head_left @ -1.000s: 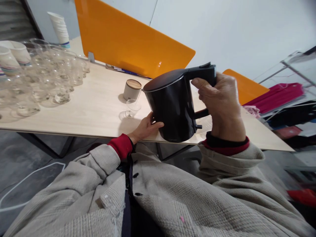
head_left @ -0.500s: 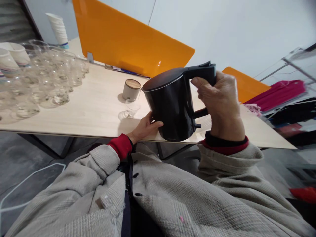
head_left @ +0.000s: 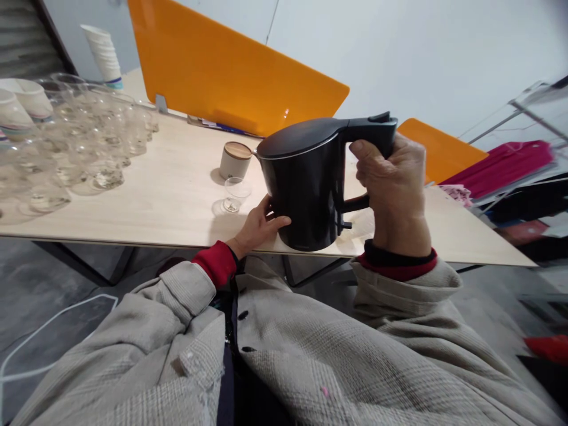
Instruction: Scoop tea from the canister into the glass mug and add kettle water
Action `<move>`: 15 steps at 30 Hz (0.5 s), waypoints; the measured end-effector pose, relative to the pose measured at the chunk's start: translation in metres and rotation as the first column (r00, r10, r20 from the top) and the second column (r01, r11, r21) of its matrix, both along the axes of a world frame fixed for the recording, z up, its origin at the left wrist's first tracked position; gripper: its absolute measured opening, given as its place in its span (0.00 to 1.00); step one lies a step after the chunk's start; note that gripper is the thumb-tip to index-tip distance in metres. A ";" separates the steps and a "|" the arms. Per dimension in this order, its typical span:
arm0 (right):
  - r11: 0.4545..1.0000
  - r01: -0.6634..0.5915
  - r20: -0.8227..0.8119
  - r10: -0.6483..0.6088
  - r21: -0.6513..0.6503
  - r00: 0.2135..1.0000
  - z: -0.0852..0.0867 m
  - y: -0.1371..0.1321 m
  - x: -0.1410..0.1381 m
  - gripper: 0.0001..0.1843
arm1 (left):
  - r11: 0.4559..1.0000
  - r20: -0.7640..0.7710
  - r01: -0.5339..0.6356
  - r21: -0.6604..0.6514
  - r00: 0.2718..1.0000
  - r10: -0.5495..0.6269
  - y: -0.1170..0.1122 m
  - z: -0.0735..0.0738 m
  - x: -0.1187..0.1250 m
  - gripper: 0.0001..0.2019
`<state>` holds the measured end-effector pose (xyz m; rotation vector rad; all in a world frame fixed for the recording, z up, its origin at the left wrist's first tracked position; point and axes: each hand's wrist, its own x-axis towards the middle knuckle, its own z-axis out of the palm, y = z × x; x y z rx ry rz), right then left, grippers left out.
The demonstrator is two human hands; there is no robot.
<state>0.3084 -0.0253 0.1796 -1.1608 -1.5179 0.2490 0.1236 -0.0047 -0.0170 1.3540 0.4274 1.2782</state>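
A black electric kettle (head_left: 302,195), lid closed, is held up over the table's front edge, its spout towards the left and leaning only slightly. My right hand (head_left: 394,180) is closed around the kettle's handle. Against the lower left side of the kettle rests my left hand (head_left: 260,228), thumb in front of the body and the other fingers partly hidden behind it. Just left of the kettle stands a small clear plastic cup (head_left: 232,204) with a few dark bits at its bottom. A pale canister (head_left: 235,165) with a wooden lid is behind that cup.
Many clear cups (head_left: 106,171) crowd the table's left end, with white paper cups (head_left: 33,97) and a paper cup stack (head_left: 106,59) there. An orange divider (head_left: 231,65) lines the back. Something transparent (head_left: 361,225) lies under the kettle's handle. Clothes (head_left: 501,168) hang at right.
The kettle has tipped back a little towards upright: its base has moved left and its spout slightly up. My right hand has turned with it; my left hand has barely moved.
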 end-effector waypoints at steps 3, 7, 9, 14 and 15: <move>0.996 0.025 -0.043 -0.022 0.083 0.999 -0.012 0.003 0.006 0.33 | 0.999 0.000 -0.044 -0.011 0.999 0.044 0.002 0.000 0.000 0.52; 0.986 0.097 -0.106 -0.083 0.135 0.991 -0.034 0.016 0.020 0.29 | 0.994 -0.042 -0.108 0.024 0.993 0.109 0.008 -0.003 0.001 0.59; 0.981 0.132 -0.172 -0.107 0.140 0.979 -0.046 0.028 0.027 0.28 | 0.984 -0.099 -0.171 0.054 0.979 0.176 0.011 -0.006 0.002 0.62; 0.980 0.163 -0.321 -0.119 0.111 0.939 -0.078 0.064 0.041 0.35 | 0.947 -0.252 -0.271 0.175 0.917 0.309 0.019 -0.012 0.004 0.70; 0.980 0.173 -0.338 -0.130 0.100 0.932 -0.084 0.071 0.042 0.36 | 0.939 -0.271 -0.276 0.205 0.906 0.326 0.020 -0.013 0.004 0.70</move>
